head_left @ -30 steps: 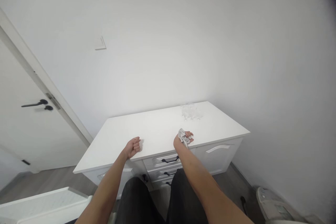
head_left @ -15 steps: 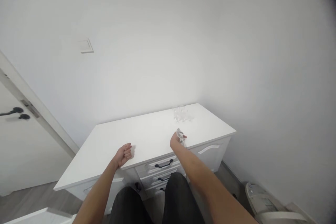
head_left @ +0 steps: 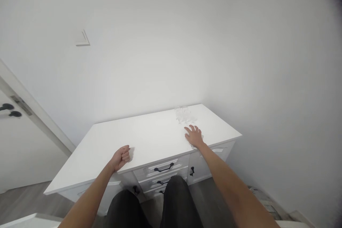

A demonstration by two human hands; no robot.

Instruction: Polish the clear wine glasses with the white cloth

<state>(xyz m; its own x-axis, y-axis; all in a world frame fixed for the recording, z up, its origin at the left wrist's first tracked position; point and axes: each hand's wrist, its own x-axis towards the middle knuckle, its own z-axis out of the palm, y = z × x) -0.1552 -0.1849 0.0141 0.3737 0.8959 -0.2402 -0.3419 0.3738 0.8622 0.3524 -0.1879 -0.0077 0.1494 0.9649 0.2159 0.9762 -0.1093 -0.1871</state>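
My right hand (head_left: 194, 137) lies palm down near the front edge of the white cabinet top (head_left: 149, 128), fingers spread. A bit of a thin white item, cloth-like (head_left: 192, 146), pokes out under its wrist side; most of it is hidden. Just behind the fingers stand clear see-through items (head_left: 184, 114), perhaps glasses, hard to make out against the white. My left hand (head_left: 120, 158) rests on the front edge farther left, curled into a fist with nothing showing in it.
The cabinet's front has drawers with black handles (head_left: 164, 167) and doors at both sides. Walls meet behind and to the right. On the left is a white door (head_left: 24, 149) with a black handle; a switch plate (head_left: 82, 38) is on the wall.
My right hand, earlier closed around the white item, has shifted right and now lies spread over it. The left fist stays on the cabinet edge. The view has turned slightly.
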